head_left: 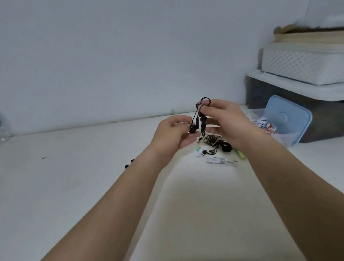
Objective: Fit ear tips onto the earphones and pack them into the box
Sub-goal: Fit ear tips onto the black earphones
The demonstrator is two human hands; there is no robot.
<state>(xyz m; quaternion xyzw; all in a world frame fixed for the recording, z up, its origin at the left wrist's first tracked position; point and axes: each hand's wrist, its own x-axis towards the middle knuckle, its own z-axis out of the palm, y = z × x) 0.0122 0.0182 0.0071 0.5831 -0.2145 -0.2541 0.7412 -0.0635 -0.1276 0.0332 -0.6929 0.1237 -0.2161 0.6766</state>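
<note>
I had the black earphones (195, 117) up between both hands, lifted clear of the table (71, 173), with the cable running roughly upright. My left hand (174, 133) pinched one earbud (192, 129) at the cable's lower end between thumb and fingertips. My right hand (225, 120), just beside it, pinched the cable loop (205, 101) at the top, and the second earbud (203, 127) hung below its fingers. The bud to be fitted therefore sat in the left hand, its nozzle hidden in the grip; I could not tell whether a tip was on it. The loose ear tips (129, 164), small black dots, lay on the table down to the left, nearer my left arm. The box (284, 139), clear and with a blue lid (287, 118) propped against it, stood well off to the right, nearer my right hand. The earphones looked thin, glossy black and limp, and I judged they would tangle easily with the pile of other earphones (216, 143) beneath my hands.
</note>
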